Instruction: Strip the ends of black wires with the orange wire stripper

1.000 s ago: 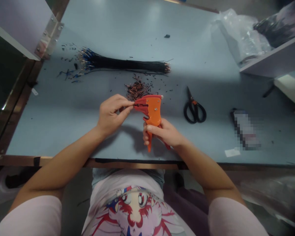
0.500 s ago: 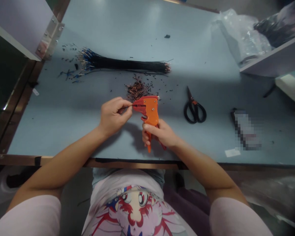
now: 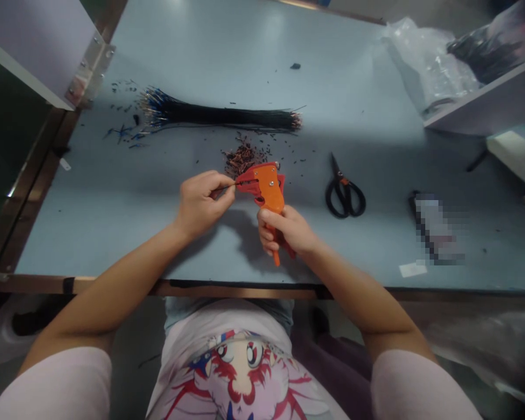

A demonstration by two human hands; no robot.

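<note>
My right hand [image 3: 286, 232] grips the handles of an orange wire stripper [image 3: 266, 188], held above the blue table [image 3: 114, 198]. My left hand [image 3: 200, 202] pinches a thin dark wire [image 3: 228, 186] whose end sits in the stripper's jaws. Just behind the tool lies a small heap of stripped insulation bits [image 3: 243, 157]. Farther back, a long bundle of black wires [image 3: 219, 115] lies across the table, its ends fanned out at the left.
Black scissors [image 3: 345, 195] lie to the right of the stripper. A blurred dark object [image 3: 435, 227] and a white slip [image 3: 413, 269] rest near the right front edge. A shelf with plastic bags [image 3: 429, 64] stands at the back right, a metal bracket [image 3: 85, 67] at the back left.
The stripper has tilted and shifted slightly up and left, with my right hand squeezing higher on its handles. My left hand stays pinching the wire at the jaws.
</note>
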